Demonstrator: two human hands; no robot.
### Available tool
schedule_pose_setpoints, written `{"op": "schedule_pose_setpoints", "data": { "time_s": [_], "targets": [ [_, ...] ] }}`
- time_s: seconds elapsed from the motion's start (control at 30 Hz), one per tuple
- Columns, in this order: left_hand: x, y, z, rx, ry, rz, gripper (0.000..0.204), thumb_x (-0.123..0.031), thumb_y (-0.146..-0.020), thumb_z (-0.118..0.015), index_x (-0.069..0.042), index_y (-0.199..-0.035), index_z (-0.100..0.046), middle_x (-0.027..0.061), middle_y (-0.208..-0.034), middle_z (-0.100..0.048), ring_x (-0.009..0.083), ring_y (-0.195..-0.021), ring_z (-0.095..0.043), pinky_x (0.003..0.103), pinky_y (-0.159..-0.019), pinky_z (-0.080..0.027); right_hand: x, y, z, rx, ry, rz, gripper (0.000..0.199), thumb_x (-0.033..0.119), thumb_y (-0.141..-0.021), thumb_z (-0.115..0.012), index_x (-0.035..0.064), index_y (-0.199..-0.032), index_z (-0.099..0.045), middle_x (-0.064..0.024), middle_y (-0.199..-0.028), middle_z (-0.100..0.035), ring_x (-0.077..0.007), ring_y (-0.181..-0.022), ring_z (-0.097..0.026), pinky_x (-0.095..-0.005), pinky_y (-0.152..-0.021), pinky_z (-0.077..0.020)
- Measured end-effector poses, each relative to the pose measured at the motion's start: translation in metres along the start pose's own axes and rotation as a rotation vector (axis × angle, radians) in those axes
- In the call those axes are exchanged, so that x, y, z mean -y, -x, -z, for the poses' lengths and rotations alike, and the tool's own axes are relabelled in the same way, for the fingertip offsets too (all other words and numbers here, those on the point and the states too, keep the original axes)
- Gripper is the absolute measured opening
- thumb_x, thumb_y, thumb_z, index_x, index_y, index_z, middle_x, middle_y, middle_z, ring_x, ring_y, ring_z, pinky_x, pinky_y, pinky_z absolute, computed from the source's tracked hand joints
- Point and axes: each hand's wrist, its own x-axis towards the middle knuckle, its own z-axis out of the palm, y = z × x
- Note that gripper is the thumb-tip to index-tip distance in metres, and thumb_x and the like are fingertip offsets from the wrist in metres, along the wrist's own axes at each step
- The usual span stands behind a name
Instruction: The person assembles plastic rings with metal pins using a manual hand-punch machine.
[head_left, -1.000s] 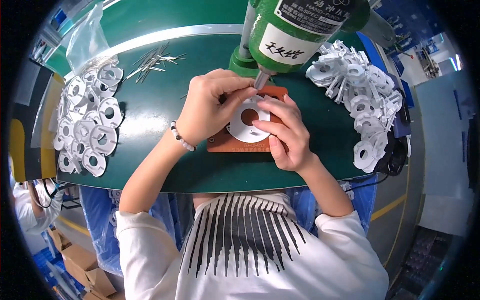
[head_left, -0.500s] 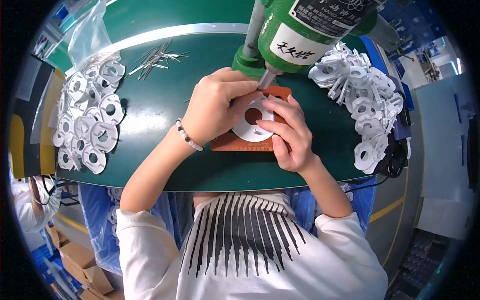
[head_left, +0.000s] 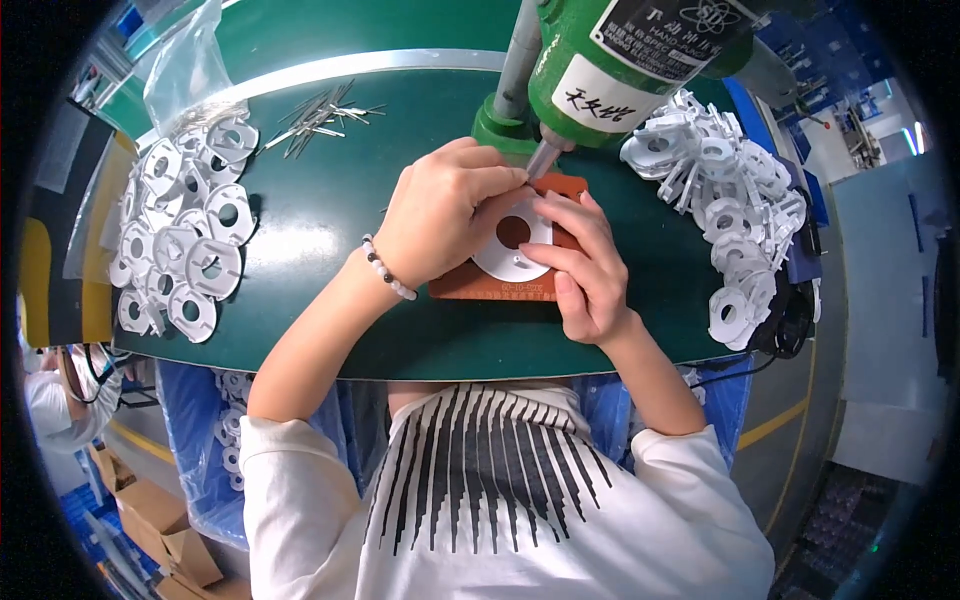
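A round white plastic part (head_left: 498,262) with a large centre hole lies on an orange-brown fixture plate (head_left: 455,287). My right hand (head_left: 595,275) grips this part from the right, fingers over its face and thumb at its edge. From the left, my left hand (head_left: 440,210) arches over the plate, thumb and forefinger pinched together at the part's far edge. Whatever sits in that pinch is hidden by the fingers. Just beyond the fingertips, the metal tip (head_left: 545,155) of a green hand press (head_left: 560,85) points down toward the plate.
Similar white parts are heaped at the left (head_left: 180,230) and the right (head_left: 735,210) of the green table (head_left: 300,300). Thin metal pins (head_left: 322,118) lie scattered at the back left, near a clear plastic bag (head_left: 185,75). Blue-lined bins (head_left: 205,450) hang below the front edge.
The whole view has shifted slightly. Both hands keep their hold at the plate, with hardly any movement relative to the white part.
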Motion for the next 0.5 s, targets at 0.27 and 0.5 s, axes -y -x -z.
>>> {"op": "schedule_pose_setpoints", "data": {
  "time_s": [0.27,0.5],
  "targets": [
    [-0.001,0.002,0.003,0.025,-0.032,-0.011,0.015,-0.011,-0.073,-0.067,-0.003,-0.085,-0.065,0.0083,-0.076,-0.061,0.0240,-0.070,-0.057,0.034,-0.059,-0.049,-0.009,-0.022,0.009,-0.611,-0.847,-0.447,0.061,0.037,-0.090,-0.040,0.0026,-0.137,-0.021,-0.0162,-0.144,-0.019,-0.0313,-0.132,-0.022,-0.0466,-0.108,-0.0178],
    [0.013,0.007,0.009,-0.172,0.208,0.095,0.023,-0.006,-0.084,-0.048,0.001,-0.104,-0.058,0.0132,-0.091,-0.061,0.0234,-0.090,-0.059,0.031,-0.081,-0.045,-0.018,-0.155,0.065,-0.531,-1.288,-0.950,0.049,0.035,-0.089,-0.038,0.0025,-0.123,-0.026,-0.0177,-0.126,-0.031,-0.0312,-0.116,-0.030,-0.0453,-0.098,-0.0247]
  ]
}}
